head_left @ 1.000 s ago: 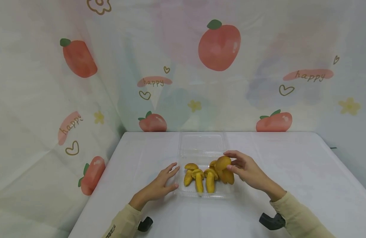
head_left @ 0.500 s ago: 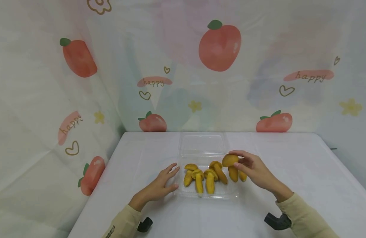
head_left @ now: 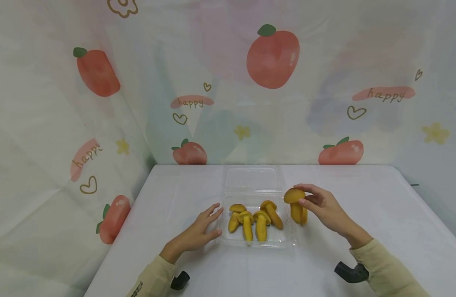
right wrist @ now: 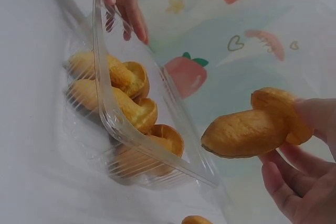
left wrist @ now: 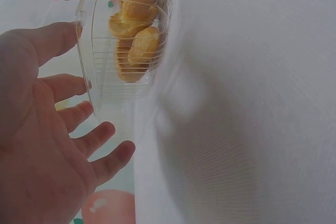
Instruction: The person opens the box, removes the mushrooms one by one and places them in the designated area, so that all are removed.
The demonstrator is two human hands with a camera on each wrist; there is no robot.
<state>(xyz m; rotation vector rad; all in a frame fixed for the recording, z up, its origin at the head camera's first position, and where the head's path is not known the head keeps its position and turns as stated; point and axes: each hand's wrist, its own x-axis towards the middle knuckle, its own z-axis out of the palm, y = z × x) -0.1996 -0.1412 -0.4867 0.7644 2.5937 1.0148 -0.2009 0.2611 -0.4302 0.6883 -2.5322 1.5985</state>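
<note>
My right hand (head_left: pixel 326 210) pinches a yellow mushroom (head_left: pixel 295 206) by its cap, just right of the clear plastic box. In the right wrist view, the held mushroom (right wrist: pixel 247 132) has its stem pointing toward the box. The open clear box (head_left: pixel 280 243) holds several yellow mushrooms; one mushroom (head_left: pixel 262 227) lies near its front middle. With spread, relaxed fingers, my left hand (head_left: pixel 198 231) touches the box's left rim, as the fingertips at the rim (left wrist: pixel 83 30) show in the left wrist view. Partly hidden behind the held mushroom is another mushroom (head_left: pixel 305 216), outside the box.
The box's clear lid (head_left: pixel 252 179) lies folded back toward the far side. A white table (head_left: pixel 361 198) carries everything, and a printed curtain (head_left: pixel 213 62) rises at its back and left. A black curved piece (head_left: pixel 352 272) sits by each sleeve.
My right hand has lifted the mushroom out of the box and carried it right, past the rim. A mushroom beneath it in the box is uncovered. My left hand keeps its place.
</note>
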